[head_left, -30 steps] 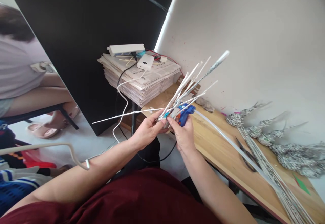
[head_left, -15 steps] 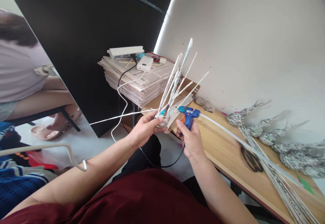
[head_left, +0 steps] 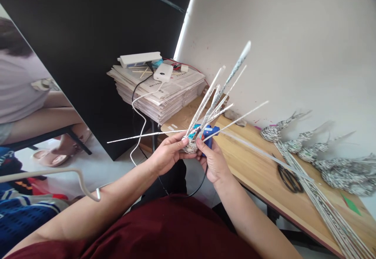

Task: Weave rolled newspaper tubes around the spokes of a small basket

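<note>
My left hand point(head_left: 167, 155) is closed round the small woven base point(head_left: 190, 145) of a rolled-paper piece. Several thin paper spokes point(head_left: 219, 94) fan up and right from it, and one long spoke point(head_left: 141, 135) points left. My right hand point(head_left: 214, 161) grips a blue glue gun point(head_left: 209, 133), held right against the woven base. A clear glue stick point(head_left: 258, 153) trails from the gun across the wooden table point(head_left: 252, 174). A black cord point(head_left: 194, 190) hangs below my right hand.
Black scissors point(head_left: 289, 178) and a bundle of paper rods point(head_left: 320, 204) lie on the table, with woven paper pieces point(head_left: 337, 169) along the white wall. A newspaper stack point(head_left: 158, 92) carries a power strip point(head_left: 138, 59) and charger point(head_left: 163, 72). Another person point(head_left: 26, 94) sits at left.
My right hand brought the glue gun back in against the woven base. The paper spokes tilted over to the right.
</note>
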A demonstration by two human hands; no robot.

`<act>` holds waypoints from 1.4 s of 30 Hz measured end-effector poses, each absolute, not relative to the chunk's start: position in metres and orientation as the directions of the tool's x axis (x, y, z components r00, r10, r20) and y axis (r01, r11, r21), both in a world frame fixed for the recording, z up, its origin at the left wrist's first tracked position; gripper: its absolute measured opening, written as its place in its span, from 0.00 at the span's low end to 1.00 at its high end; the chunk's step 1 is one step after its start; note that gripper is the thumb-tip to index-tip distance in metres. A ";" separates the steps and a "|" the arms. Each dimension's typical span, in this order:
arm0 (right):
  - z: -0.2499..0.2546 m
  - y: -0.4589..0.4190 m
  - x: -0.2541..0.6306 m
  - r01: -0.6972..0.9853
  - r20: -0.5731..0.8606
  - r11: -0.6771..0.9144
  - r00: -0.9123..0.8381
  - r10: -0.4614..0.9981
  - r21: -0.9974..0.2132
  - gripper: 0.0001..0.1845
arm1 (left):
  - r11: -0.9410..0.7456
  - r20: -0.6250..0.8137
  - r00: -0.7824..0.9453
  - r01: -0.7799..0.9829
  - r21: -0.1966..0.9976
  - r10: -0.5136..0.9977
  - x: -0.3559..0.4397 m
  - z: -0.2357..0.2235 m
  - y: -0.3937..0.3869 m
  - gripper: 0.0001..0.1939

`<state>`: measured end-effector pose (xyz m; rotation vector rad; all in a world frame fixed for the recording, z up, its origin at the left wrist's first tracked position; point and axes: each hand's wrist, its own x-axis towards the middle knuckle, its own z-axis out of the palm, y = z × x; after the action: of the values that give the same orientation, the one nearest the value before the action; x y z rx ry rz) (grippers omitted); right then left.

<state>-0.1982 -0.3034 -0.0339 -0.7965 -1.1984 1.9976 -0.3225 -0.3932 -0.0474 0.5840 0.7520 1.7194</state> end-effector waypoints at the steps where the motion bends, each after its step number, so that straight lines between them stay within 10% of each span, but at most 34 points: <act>1: -0.033 -0.304 -0.197 -0.238 -0.176 -0.386 -0.602 0.779 -0.891 0.27 | -0.184 0.012 -0.257 -0.657 0.732 0.966 -0.323 -0.048 -0.393 0.17; 24: -0.043 -0.303 -0.178 -0.220 -0.117 -0.322 -0.632 0.766 -0.921 0.25 | -0.176 -0.071 -0.301 -0.716 0.675 0.951 -0.331 -0.049 -0.397 0.11; 32: -0.038 -0.296 -0.147 -0.198 -0.107 -0.244 -0.527 0.843 -0.949 0.21 | -0.279 -0.008 -0.452 -0.565 0.777 0.892 -0.335 -0.057 -0.395 0.26; 42: -0.030 -0.330 -0.108 0.171 0.297 0.530 -0.669 0.681 -0.830 0.12 | -0.276 0.020 -0.509 -0.433 0.858 0.860 -0.328 -0.053 -0.393 0.36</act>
<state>-0.1081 -0.3299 -0.0296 -0.6884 -2.1562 1.0781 -0.3277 -0.3932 -0.0530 0.6296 1.0609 1.8944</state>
